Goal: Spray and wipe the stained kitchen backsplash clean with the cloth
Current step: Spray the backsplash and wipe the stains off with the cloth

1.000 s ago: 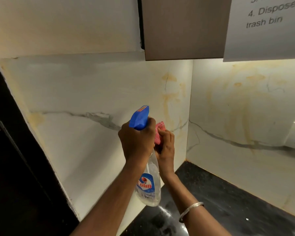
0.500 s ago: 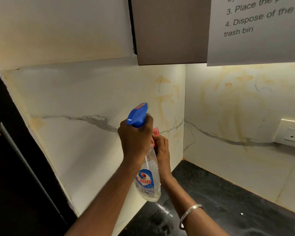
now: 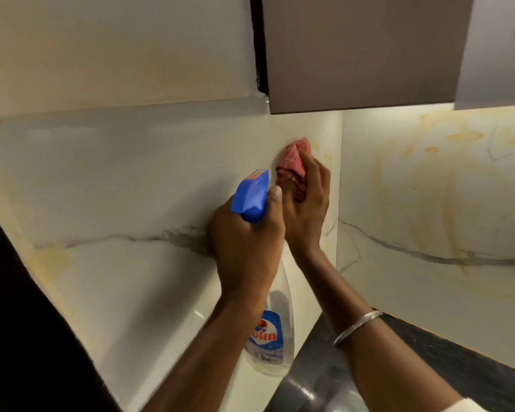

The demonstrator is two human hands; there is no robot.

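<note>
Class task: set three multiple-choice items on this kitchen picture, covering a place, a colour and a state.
1. Where is the pink cloth? A on the counter; B against the backsplash; C in a sink.
2. The head of the spray bottle is: A green; B white; C blue.
3. The left hand is: A gripping the spray bottle; B flat on the wall; C empty.
Answers: B, the right hand presses it to the backsplash; C, the head is plainly blue; A, fingers wrap the neck.
</note>
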